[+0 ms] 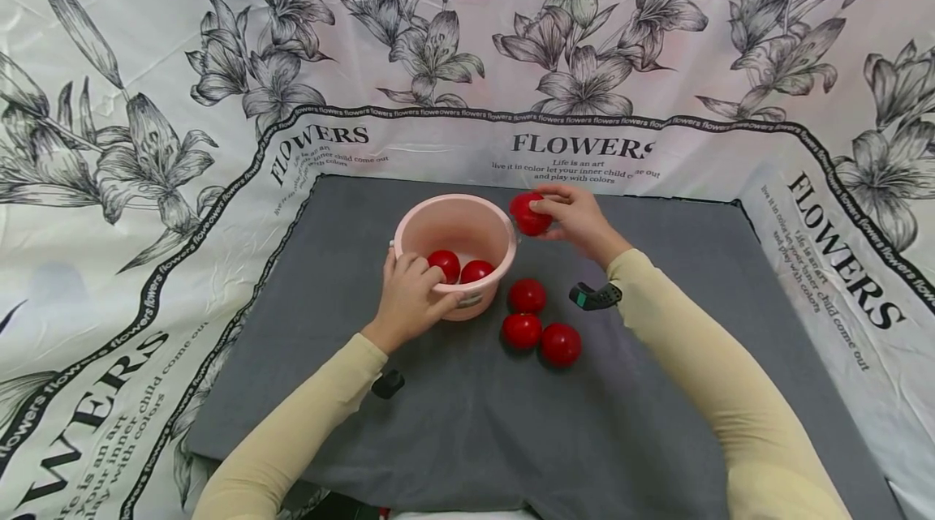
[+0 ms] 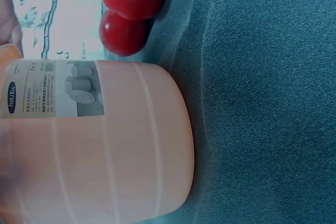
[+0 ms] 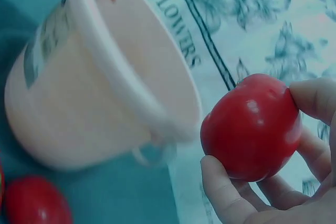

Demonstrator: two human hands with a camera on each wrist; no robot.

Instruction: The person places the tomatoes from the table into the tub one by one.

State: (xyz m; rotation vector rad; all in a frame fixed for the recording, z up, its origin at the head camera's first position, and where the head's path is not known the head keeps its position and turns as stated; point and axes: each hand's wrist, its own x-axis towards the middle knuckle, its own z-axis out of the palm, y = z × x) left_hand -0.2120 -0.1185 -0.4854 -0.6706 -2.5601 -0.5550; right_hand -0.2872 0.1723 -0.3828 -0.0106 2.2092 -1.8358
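Note:
A pale pink bucket [image 1: 454, 216] stands on the grey cloth, with two red tomatoes [image 1: 476, 271] inside it. My left hand [image 1: 411, 293] grips the bucket's near-left rim, its fingers over the edge and the thumb along the outside. Just right of the bucket's far rim, my right hand [image 1: 577, 220] holds another tomato [image 3: 252, 127] between thumb and fingers, raised at about rim height. Three more tomatoes [image 1: 560, 344] lie close together on the cloth, right of the bucket. In the left wrist view the bucket's side [image 2: 126, 145] fills much of the picture.
Grey cloth [image 1: 628, 414] covers the table. White flower-printed fabric [image 1: 438, 143] rises behind and along both sides. A paper label [image 2: 52, 88] is stuck on the bucket's wall, and a small handle loop [image 3: 152, 153] hangs below its rim.

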